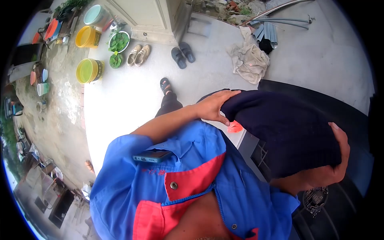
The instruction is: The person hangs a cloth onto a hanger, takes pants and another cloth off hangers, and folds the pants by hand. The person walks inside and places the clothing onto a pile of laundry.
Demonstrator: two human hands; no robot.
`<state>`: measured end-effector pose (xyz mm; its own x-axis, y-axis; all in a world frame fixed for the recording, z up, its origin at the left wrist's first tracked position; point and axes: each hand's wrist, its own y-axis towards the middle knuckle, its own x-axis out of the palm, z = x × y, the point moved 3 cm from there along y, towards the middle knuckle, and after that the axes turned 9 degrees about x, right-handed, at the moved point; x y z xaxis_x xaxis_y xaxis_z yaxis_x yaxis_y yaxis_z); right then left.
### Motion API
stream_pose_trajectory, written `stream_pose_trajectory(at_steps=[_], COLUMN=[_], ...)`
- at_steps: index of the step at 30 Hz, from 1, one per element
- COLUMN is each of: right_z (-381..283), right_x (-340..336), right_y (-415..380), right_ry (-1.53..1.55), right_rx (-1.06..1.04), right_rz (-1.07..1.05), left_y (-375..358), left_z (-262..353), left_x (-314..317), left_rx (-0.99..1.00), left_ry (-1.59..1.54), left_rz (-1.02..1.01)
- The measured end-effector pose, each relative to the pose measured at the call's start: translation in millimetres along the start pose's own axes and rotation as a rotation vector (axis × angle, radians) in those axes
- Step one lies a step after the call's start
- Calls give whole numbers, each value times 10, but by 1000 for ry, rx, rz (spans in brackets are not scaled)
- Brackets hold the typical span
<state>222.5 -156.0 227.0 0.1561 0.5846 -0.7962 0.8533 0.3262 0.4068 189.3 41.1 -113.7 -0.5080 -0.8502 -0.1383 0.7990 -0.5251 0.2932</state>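
Note:
A dark navy cloth, seemingly a garment (284,128), is stretched and bunched between my two hands in front of my chest. My left hand (216,107) grips its left end, fingers over the top edge and thumb below. Around the right end curls my right hand (338,156), its fingertips at the outer edge and the palm partly behind the fabric. Under the cloth, near my left thumb, a small red-orange item (235,127) shows. A phone (152,156) sticks out of the chest pocket of the blue and red jacket (192,140).
Black surface (340,100) lies beyond the cloth at right. A crumpled beige cloth (251,62), dark slippers (179,58) and light shoes (142,55) rest on the floor. Yellow buckets (99,72) and potted plants (119,42) stand at upper left, by a pillar (154,24).

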Motion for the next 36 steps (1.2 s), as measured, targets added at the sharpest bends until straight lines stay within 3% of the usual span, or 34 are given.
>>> stream_pose_trajectory(at_steps=[1,6,11,15,22,24,28,30,32,33,34,36], right_z=[-94,-487,-733,-777,-535,-367,140,594,629,641,792,969], right_x=[46,154,18,-66,-130,-119,41,182,487,619,688,829], right_y=[44,535,882,1136,1517,1603,1689,1565,1570,1488,1501,1452], right_ry=[-78,-179,-127,-65,275,379,543,553,472,396,327,348], right_rx=[166,225,157,84,-117,-169,-225,-350,-421,-323,-273,-272], right_rz=[40,197,226,193,-85,-189,-423,-395,-475,-413,-490,-601], left_y=[-51,-255,-290,-204,141,151,-100,-335,-642,-673,-719,-760], left_z=[-11,-220,-360,-466,-720,-805,-803,-1022,-878,-660,-426,40], left_x=[-111,-643,-1065,-1199,-1493,-1594,-2163,-2613,-3124,-3281,-3439,-3583], left_rx=[1,1,8,57,39,-144,-405,-362,-318,-289,-260,-245], left_ry=[-17,-4,-11,174,397,399,458,362,342,314,284,469], left_rz=[14,69,47,218,496,547,883,1131,1229,1258,1285,1300])
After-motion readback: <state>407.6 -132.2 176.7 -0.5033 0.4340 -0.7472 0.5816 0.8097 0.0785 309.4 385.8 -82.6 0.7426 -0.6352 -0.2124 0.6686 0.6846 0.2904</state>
